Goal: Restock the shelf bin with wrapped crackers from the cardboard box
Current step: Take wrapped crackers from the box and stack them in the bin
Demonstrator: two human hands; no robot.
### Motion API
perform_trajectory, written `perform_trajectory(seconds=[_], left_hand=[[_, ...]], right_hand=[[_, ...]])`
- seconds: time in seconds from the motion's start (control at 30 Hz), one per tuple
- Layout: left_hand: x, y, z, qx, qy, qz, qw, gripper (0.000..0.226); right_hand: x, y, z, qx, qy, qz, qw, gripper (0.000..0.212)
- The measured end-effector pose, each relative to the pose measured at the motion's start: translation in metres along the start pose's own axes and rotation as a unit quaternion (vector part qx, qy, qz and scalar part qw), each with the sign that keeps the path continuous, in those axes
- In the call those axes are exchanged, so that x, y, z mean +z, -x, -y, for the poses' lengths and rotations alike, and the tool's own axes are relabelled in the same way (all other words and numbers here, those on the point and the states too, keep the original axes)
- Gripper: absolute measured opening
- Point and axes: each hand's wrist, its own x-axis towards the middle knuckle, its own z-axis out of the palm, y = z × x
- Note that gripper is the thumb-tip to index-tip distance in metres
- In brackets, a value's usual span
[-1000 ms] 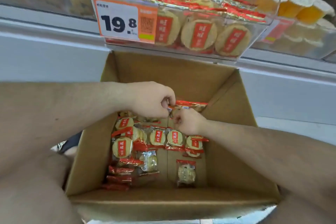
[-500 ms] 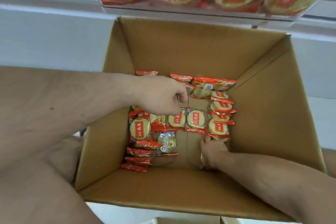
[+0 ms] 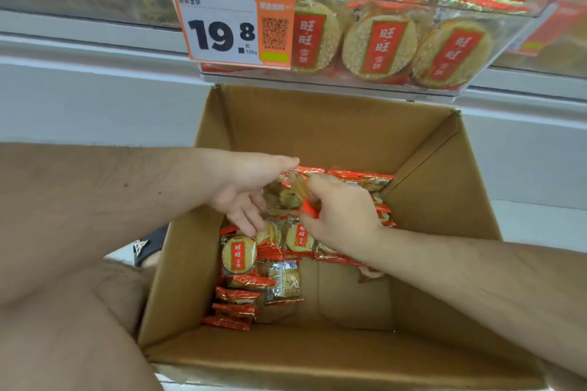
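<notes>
Inside the cardboard box [image 3: 320, 124], the right hand [image 3: 341, 216] has risen from the floor pinching a cracker packet [image 3: 301, 197], passing it toward the spread-fingered left hand [image 3: 247, 190], below the shelf bin [image 3: 476, 79].

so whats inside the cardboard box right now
Wrapped crackers lie scattered on the cardboard box floor. The right hand pinches one; the left hand is open. Both hands cover some packs.

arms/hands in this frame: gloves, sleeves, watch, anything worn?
Nothing worn that shows. The left hand and right hand are bare: no gloves, rings or tape visible. Both forearms are bare up to the frame edge, with no sleeve, watch or wristband in view. Upper arms are out of frame.
</notes>
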Motion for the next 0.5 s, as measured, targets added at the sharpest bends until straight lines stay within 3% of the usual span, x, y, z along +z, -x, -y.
perform_trajectory(seconds=[0.1,0.17,0.23,0.3,0.33,0.37,0.43,0.5], left_hand=[[0.005,-0.003,-0.006,0.09,0.108,-0.04,0.989,0.027],[0.003,-0.011,-0.007,0.139,0.108,-0.097,0.98,0.043],[0.001,-0.01,-0.007,0.164,0.034,-0.133,0.977,0.054],[-0.002,-0.011,-0.006,0.189,-0.037,-0.138,0.972,0.061],[-0.002,-0.011,-0.005,0.201,-0.059,-0.127,0.969,0.064],[-0.003,-0.012,-0.005,0.217,-0.073,-0.116,0.967,0.066],[-0.003,-0.014,-0.004,0.235,-0.088,-0.098,0.963,0.062],[-0.004,-0.019,-0.003,0.237,-0.098,-0.088,0.962,0.053]], right_hand=[[-0.004,-0.016,0.015,-0.1,-0.024,-0.101,0.989,0.016],[-0.003,-0.013,0.009,-0.158,-0.057,-0.084,0.982,0.024],[0.003,-0.001,-0.008,-0.133,-0.1,-0.048,0.985,0.035],[0.015,0.007,-0.037,0.064,-0.076,0.013,0.995,0.034],[0.023,0.009,-0.055,0.2,-0.044,0.086,0.975,0.032],[0.032,0.013,-0.073,0.321,-0.015,0.177,0.93,0.029],[0.046,0.027,-0.104,0.432,0.024,0.323,0.842,0.027],[0.059,0.044,-0.124,0.472,0.057,0.387,0.79,0.047]])
